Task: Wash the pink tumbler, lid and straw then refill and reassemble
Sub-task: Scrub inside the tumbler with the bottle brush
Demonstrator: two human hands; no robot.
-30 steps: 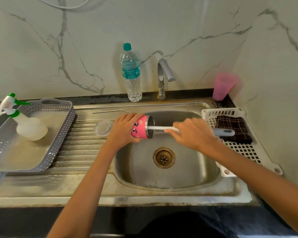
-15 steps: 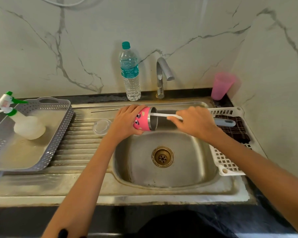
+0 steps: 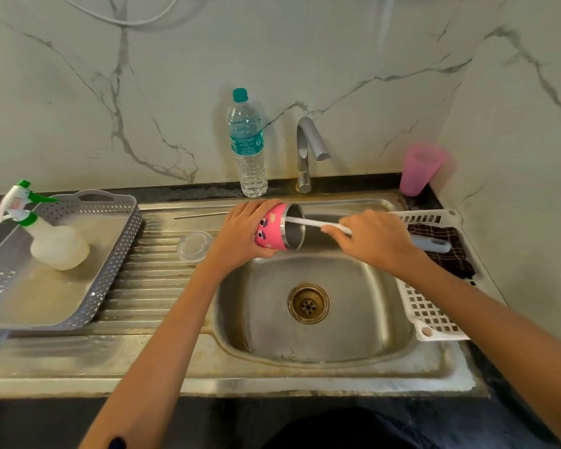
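Two hands were at frame centre: the left hand gripped the pink tumbler sideways above the sink; the right hand held a white brush reaching inside it.

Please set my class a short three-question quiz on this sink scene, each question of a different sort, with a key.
1. True or false: the pink tumbler is held upright, mouth up.
2. Fill in the blank: the right hand grips a ____ whose white shaft runs into the tumbler's mouth.
3. Choose one: where is the clear lid? A) lying on the draining board; B) fitted on the tumbler; C) in the right hand.

Key
1. False: the left hand holds it on its side.
2. Bottle brush.
3. A.
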